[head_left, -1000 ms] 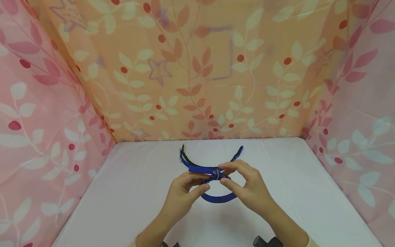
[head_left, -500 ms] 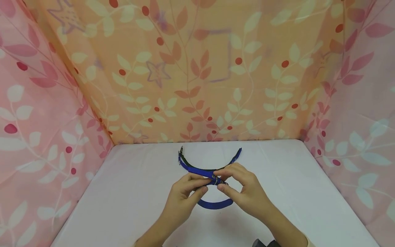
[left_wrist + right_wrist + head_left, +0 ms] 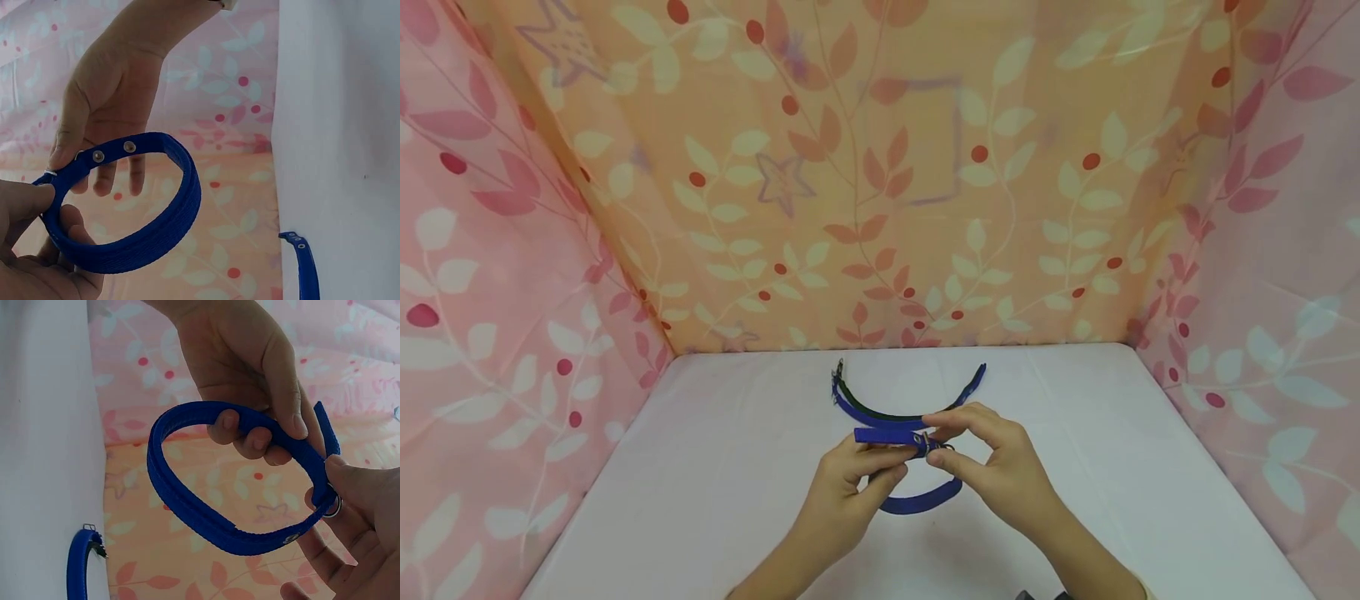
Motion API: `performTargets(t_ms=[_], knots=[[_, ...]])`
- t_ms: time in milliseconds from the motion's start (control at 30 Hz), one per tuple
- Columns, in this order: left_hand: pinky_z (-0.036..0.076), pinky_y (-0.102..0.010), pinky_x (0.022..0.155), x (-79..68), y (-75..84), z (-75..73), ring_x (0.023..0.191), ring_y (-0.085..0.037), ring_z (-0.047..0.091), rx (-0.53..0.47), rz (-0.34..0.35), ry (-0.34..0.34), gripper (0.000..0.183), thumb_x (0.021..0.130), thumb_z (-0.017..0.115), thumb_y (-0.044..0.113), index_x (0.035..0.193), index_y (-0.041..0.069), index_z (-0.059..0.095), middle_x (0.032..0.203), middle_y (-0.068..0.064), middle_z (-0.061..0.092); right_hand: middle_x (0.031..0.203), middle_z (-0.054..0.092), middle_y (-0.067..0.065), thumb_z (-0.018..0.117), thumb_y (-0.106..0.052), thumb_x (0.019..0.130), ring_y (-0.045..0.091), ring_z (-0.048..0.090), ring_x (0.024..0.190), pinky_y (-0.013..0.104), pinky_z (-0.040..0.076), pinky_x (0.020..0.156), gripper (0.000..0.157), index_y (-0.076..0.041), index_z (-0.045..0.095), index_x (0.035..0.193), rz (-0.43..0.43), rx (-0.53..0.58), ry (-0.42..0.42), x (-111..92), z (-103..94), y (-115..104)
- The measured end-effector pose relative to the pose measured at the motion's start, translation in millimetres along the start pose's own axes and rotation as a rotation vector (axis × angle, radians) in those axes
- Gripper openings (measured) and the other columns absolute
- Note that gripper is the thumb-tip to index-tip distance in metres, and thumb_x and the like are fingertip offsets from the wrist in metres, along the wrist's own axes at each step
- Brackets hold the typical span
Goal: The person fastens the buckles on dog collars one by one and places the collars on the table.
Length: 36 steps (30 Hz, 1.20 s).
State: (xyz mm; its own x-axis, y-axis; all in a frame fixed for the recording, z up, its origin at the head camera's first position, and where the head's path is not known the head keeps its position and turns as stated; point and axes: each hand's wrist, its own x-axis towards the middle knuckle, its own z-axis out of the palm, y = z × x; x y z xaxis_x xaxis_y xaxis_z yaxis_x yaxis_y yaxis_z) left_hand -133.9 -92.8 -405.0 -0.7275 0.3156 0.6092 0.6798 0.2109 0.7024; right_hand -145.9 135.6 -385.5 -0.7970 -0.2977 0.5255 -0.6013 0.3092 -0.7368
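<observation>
In the head view my left hand (image 3: 853, 487) and right hand (image 3: 1000, 458) hold a blue buckle collar (image 3: 921, 503) between them, bent into a loop above the table. Metal eyelets and a ring (image 3: 334, 505) show on its band. My left thumb and fingers grip the band beside the buckle, clearest in the right wrist view. Thumb and fingertips of my right hand pinch the strap at the buckle (image 3: 927, 442). The strap's free end (image 3: 880, 436) sticks out to the left over my left fingers. Fingers partly hide the buckle.
Beyond my hands, a second blue collar (image 3: 857, 417) and a dark collar (image 3: 880, 414) lie curved together on the white table (image 3: 730, 433). Patterned cloth walls (image 3: 865, 208) stand at the back and both sides. A dark object (image 3: 1037, 596) shows at the bottom edge.
The free end of the strap dips toward the right, then levels out again. My hands stay close together on the collar, and they sit slightly lower in the head view.
</observation>
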Motion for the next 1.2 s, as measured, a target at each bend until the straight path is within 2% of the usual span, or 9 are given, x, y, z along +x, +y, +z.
performTargets(t_ms=[200,333,400,500,600,700,833,1000,1200], knots=[[0.052,-0.021,0.067,-0.3,1.4,-1.4,0.088,-0.011,0.056,0.000,0.002,0.017,0.024,0.100,0.064,0.004,0.119,0.011,0.077,0.112,0.000,0.065,0.111,0.070,-0.014,0.082,-0.021,0.088,0.010,0.063,0.108,0.028,0.052,0.092,0.038,-0.027,0.072,0.124,-0.086,-0.077,-0.035,0.8,0.5,-1.6],[0.051,-0.021,0.069,0.6,0.3,-1.1,0.090,-0.012,0.055,0.014,-0.004,0.001,0.026,0.104,0.057,0.005,0.121,0.014,0.075,0.110,0.000,0.061,0.110,0.070,-0.015,0.084,-0.021,0.086,0.009,0.062,0.107,0.028,0.049,0.092,0.038,-0.028,0.073,0.122,-0.136,-0.128,-0.020,2.2,0.9,-1.2],[0.052,-0.021,0.073,0.9,0.4,-0.3,0.093,-0.012,0.056,-0.012,-0.036,-0.009,0.026,0.105,0.057,0.007,0.122,0.015,0.073,0.112,0.001,0.061,0.111,0.069,-0.014,0.084,-0.020,0.086,0.009,0.062,0.108,0.027,0.050,0.094,0.037,-0.028,0.073,0.121,-0.138,-0.135,-0.009,2.1,1.3,-0.7],[0.054,-0.022,0.081,0.7,1.7,0.2,0.096,-0.015,0.060,-0.076,-0.141,-0.014,0.024,0.103,0.061,0.009,0.125,0.018,0.066,0.114,0.001,0.063,0.116,0.069,-0.010,0.084,-0.017,0.087,0.011,0.062,0.112,0.024,0.051,0.097,0.036,-0.025,0.072,0.121,-0.153,-0.127,0.019,1.9,2.7,0.1],[0.056,-0.024,0.090,0.8,3.5,0.2,0.102,-0.018,0.065,-0.160,-0.263,-0.010,0.032,0.099,0.068,0.012,0.129,0.019,0.057,0.117,0.001,0.066,0.117,0.069,-0.008,0.083,-0.012,0.087,0.012,0.062,0.113,0.022,0.051,0.099,0.037,-0.023,0.071,0.120,-0.175,-0.105,0.049,1.6,4.0,0.2],[0.055,-0.025,0.095,0.2,4.6,0.2,0.109,-0.019,0.068,-0.220,-0.341,-0.012,0.041,0.096,0.073,0.013,0.131,0.019,0.052,0.116,0.000,0.069,0.113,0.071,-0.006,0.083,-0.005,0.085,0.014,0.063,0.110,0.021,0.051,0.098,0.038,-0.021,0.072,0.119,-0.240,-0.083,0.078,1.6,5.7,0.8],[0.057,-0.025,0.092,-0.7,4.9,1.0,0.106,-0.019,0.069,-0.245,-0.363,-0.016,0.039,0.092,0.078,0.014,0.123,0.013,0.053,0.110,-0.002,0.071,0.108,0.072,-0.005,0.084,-0.003,0.082,0.016,0.063,0.106,0.023,0.047,0.099,0.039,-0.020,0.074,0.116,-0.341,-0.091,0.109,2.9,7.8,2.1],[0.058,-0.025,0.090,-0.6,5.9,2.0,0.103,-0.018,0.070,-0.209,-0.333,0.005,0.036,0.090,0.080,0.013,0.117,0.006,0.058,0.108,0.000,0.072,0.104,0.074,-0.004,0.084,-0.005,0.082,0.018,0.064,0.104,0.027,0.043,0.101,0.035,-0.018,0.076,0.112,-0.414,-0.092,0.144,4.7,8.4,3.0],[0.060,-0.027,0.085,-0.3,7.7,2.5,0.096,-0.017,0.073,-0.165,-0.306,0.063,0.028,0.086,0.083,0.014,0.109,0.015,0.067,0.106,0.003,0.074,0.101,0.073,-0.004,0.083,-0.006,0.083,0.018,0.063,0.101,0.028,0.041,0.101,0.032,-0.017,0.076,0.112,-0.450,-0.092,0.151,4.8,7.0,4.3]])
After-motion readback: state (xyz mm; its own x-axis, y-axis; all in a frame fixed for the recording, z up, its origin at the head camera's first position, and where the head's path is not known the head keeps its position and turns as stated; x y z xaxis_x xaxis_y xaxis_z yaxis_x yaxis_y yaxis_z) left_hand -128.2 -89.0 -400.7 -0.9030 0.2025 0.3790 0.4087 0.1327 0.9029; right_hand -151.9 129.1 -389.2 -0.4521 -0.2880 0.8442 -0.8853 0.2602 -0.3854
